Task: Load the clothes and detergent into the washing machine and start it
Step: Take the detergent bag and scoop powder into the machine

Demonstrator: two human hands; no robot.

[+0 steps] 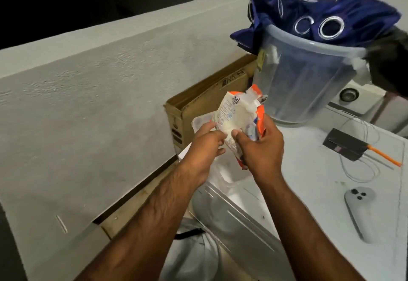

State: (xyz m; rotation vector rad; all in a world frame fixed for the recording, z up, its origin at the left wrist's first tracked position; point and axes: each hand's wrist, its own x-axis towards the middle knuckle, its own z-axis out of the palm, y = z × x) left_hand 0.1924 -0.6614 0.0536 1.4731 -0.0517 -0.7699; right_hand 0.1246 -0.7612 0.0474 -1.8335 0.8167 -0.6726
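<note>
A white and orange detergent packet (236,115), torn open at the top, is held upright above the white washing machine top (309,170). My right hand (260,148) grips its right side and bottom. My left hand (205,146) pinches its lower left edge. A clear plastic bucket (304,82) stands at the back of the machine top, with a blue curtain with metal eyelets (331,20) spilling out of it. Under the packet lies a clear plastic sheet or lid (201,122).
A cardboard box (203,101) leans against the grey wall (99,104) to the left of the machine. On the machine top lie a dark small box (344,143) with an orange cable, white wires and a grey phone (358,207). A knob (348,95) sits behind the bucket.
</note>
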